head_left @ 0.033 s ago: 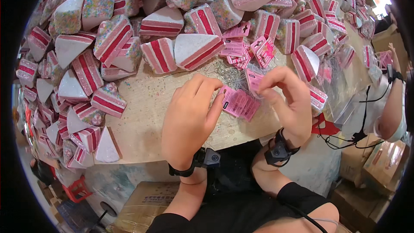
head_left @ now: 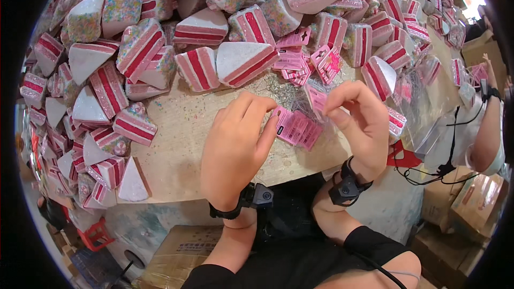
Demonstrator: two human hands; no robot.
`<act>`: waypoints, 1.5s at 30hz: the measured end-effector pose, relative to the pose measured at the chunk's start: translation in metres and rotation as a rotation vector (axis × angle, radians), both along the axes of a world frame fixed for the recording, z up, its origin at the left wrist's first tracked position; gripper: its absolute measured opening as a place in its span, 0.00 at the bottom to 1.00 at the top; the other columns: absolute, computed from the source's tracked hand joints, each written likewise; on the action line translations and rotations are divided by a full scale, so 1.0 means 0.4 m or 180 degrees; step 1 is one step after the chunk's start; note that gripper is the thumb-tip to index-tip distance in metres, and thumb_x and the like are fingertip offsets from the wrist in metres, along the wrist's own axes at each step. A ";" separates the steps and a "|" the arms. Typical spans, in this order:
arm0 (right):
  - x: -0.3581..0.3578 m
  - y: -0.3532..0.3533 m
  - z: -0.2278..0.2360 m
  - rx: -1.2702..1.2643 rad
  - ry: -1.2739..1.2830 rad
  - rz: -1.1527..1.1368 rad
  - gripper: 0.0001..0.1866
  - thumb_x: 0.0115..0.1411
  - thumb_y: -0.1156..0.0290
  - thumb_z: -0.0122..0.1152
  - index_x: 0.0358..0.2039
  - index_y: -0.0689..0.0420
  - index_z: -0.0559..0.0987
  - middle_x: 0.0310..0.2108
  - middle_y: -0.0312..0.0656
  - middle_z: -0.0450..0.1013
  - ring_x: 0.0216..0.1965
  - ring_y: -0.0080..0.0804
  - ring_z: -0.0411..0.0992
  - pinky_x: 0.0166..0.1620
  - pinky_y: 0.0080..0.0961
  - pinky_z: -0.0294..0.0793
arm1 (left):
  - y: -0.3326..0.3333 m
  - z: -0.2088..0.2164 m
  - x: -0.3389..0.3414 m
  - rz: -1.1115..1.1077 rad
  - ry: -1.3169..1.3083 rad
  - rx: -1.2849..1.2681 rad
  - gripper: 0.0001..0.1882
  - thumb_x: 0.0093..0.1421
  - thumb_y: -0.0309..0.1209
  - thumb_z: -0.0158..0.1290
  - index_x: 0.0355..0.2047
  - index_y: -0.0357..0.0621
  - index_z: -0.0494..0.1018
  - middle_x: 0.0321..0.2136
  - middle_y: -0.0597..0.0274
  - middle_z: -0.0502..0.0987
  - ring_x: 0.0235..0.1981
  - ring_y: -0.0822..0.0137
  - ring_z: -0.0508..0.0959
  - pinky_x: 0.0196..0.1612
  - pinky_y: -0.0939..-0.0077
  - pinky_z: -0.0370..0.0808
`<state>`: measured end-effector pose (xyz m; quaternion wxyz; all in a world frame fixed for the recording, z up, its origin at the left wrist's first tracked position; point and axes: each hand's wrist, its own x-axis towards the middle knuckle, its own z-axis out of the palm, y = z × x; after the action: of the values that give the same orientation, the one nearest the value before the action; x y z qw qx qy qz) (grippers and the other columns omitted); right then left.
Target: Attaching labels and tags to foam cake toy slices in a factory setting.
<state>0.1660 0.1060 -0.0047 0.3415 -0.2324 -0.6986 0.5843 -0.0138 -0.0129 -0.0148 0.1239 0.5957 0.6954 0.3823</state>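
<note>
My left hand (head_left: 235, 144) is closed, its thumb and forefinger pinching the edge of a fanned bunch of pink hang tags (head_left: 300, 129) just above the table. To its right, my right hand (head_left: 363, 123) has thumb and forefinger drawn together at the edge of a single pink tag (head_left: 317, 99), which stands tilted; the exact grip is partly hidden by the fingers. Just beyond both hands lies a tangle of thin silvery loops (head_left: 286, 93). Farther back rest more pink tags (head_left: 292, 60) and a pink printed card (head_left: 326, 64).
Decorative cake slices (head_left: 246, 64) in pink, red and white are heaped along the far and left sides of the pale table (head_left: 176, 144). Clear plastic bags (head_left: 423, 112) lie at right. Cardboard boxes (head_left: 476, 203) stand below, near another person's arm (head_left: 486, 128).
My right hand has shifted slightly to the right, and the single tag by its fingertips has tilted a little. My left hand keeps its place on the bunch.
</note>
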 end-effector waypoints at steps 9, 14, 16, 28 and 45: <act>-0.063 -0.009 -0.029 -0.0534 0.1452 0.0000 0.06 0.67 0.77 0.56 0.42 0.63 0.72 0.37 0.41 0.73 0.47 0.34 0.76 0.51 0.27 0.72 | 0.007 0.031 0.010 0.0016 -0.0077 0.0736 0.16 0.52 0.20 0.63 0.42 0.37 0.75 0.34 0.53 0.78 0.35 0.59 0.79 0.39 0.69 0.75; -0.097 -0.030 -0.017 -0.0625 0.1536 0.0294 0.05 0.66 0.80 0.55 0.42 0.63 0.70 0.38 0.42 0.71 0.46 0.36 0.76 0.52 0.30 0.73 | -0.006 0.041 0.015 -0.0036 -0.0054 0.1357 0.19 0.50 0.22 0.67 0.43 0.39 0.76 0.34 0.54 0.78 0.35 0.59 0.79 0.38 0.70 0.76; -0.104 -0.033 -0.020 -0.0478 0.1585 0.0402 0.05 0.67 0.80 0.55 0.42 0.63 0.70 0.38 0.43 0.70 0.46 0.36 0.76 0.52 0.32 0.74 | -0.003 0.040 0.017 0.0014 -0.0035 0.1420 0.20 0.49 0.22 0.67 0.43 0.39 0.76 0.35 0.53 0.78 0.35 0.59 0.79 0.38 0.70 0.76; -0.105 -0.007 -0.040 0.1344 0.0022 -0.0468 0.07 0.59 0.86 0.57 0.38 0.64 0.75 0.35 0.44 0.72 0.38 0.34 0.75 0.43 0.27 0.74 | -0.019 -0.023 -0.012 0.1067 0.0684 -0.0369 0.20 0.59 0.29 0.59 0.50 0.37 0.70 0.42 0.49 0.75 0.42 0.51 0.77 0.45 0.59 0.73; -0.141 -0.033 -0.037 0.1613 0.0030 -0.0355 0.11 0.54 0.85 0.61 0.38 0.60 0.78 0.35 0.46 0.75 0.36 0.46 0.75 0.41 0.34 0.74 | 0.011 0.003 -0.001 0.0661 0.0043 0.0804 0.11 0.56 0.23 0.59 0.40 0.40 0.74 0.35 0.55 0.77 0.36 0.53 0.77 0.39 0.62 0.73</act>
<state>0.1097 0.0927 -0.0195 0.4238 -0.1749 -0.8071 0.3719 -0.0141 -0.0085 -0.0136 0.0032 0.5340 0.7005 0.4734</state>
